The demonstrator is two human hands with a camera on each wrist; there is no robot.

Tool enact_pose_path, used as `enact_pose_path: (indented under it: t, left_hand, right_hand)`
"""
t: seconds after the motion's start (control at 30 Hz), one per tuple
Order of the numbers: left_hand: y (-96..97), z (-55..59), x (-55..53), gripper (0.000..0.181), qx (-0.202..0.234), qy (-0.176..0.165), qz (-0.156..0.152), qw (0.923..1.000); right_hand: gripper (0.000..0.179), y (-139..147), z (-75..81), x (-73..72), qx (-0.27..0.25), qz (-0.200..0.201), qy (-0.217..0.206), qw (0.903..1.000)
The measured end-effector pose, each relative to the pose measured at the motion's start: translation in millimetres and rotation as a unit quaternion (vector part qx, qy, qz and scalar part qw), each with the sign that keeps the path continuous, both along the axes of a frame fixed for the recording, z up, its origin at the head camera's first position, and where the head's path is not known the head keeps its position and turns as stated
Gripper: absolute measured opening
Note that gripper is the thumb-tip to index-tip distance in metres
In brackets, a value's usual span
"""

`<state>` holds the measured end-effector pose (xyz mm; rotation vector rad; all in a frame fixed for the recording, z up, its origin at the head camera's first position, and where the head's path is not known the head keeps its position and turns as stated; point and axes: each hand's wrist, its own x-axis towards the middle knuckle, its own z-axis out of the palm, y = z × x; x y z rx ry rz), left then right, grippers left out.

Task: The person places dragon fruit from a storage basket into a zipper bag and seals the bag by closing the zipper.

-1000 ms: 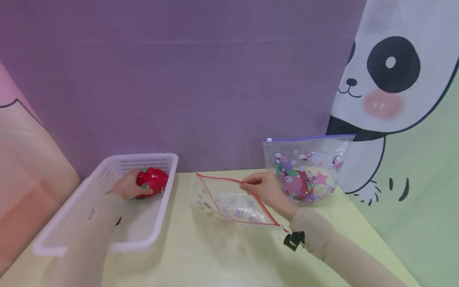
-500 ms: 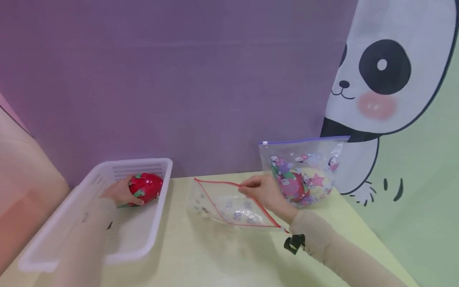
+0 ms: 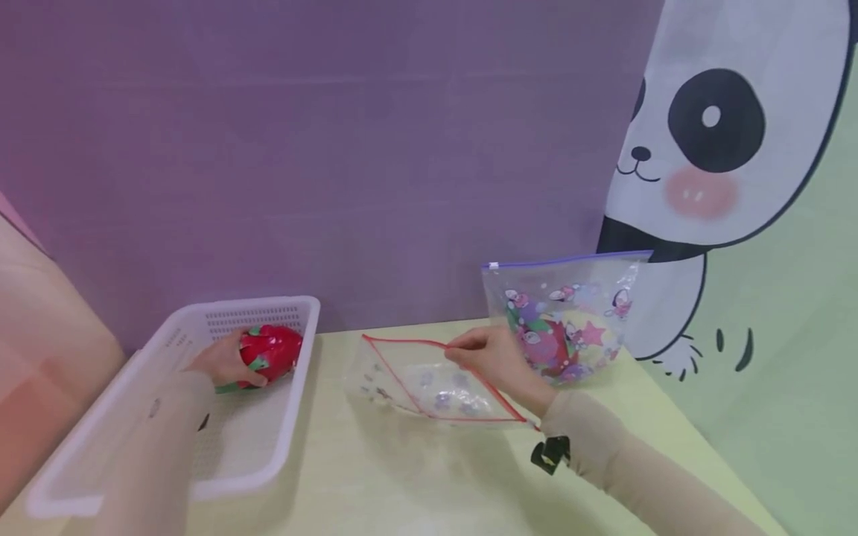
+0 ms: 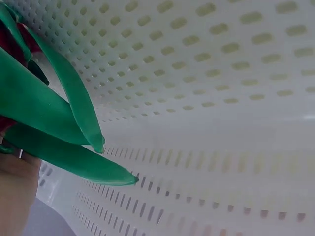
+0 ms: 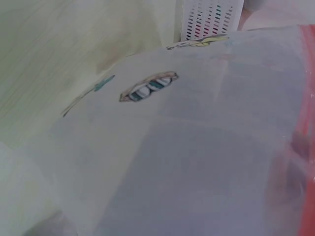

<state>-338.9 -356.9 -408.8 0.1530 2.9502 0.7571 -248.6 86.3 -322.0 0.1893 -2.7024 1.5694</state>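
Note:
In the head view my left hand (image 3: 224, 361) grips a red dragon fruit (image 3: 271, 353) with green leaf tips, inside the white basket (image 3: 304, 372) near its back right corner. Long green scales (image 4: 74, 147) of the fruit hang over the basket's perforated wall in the left wrist view. My right hand (image 3: 499, 361) pinches the red-edged rim of a clear zip bag (image 3: 442, 391), whose mouth gapes wide. Printed sunglasses show on this bag's film (image 5: 226, 113) in the right wrist view, where the hand itself is mostly hidden.
Behind my right hand stands a second clear bag (image 3: 576, 316) with a purple zip and a printed pattern. It holds something red and green. The pale table (image 3: 375, 491) lies in front, and a purple backdrop (image 3: 375, 164) rises behind.
The head view has shifted, so the basket sits further left and lower. My left hand stays on the dragon fruit, and my right hand still pinches the bag's rim.

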Motion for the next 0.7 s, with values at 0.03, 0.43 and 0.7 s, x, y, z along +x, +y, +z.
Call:
enact_pose_path:
  t: [0.03, 0.43, 0.7]
  left_hand:
    - [-0.8, -1.3, -0.3, 0.117, -0.003, -0.002, 0.002, 1.0000]
    - [-4.7, -2.6, 7.1, 0.118, -0.011, -0.018, 0.026, 0.9994]
    - [0.7, 1.0, 15.7, 0.114, -0.009, 0.001, 0.021, 0.9997]
  right_hand:
    - [0.013, 0.0, -0.2, 0.0, 0.000, 0.000, -0.001, 1.0000]
    - [0.013, 3.0, -0.3, -3.8, 0.011, 0.000, -0.005, 0.9999]
    - [0.014, 8.3, -4.0, -4.5, 0.017, -0.001, -0.004, 0.9998]
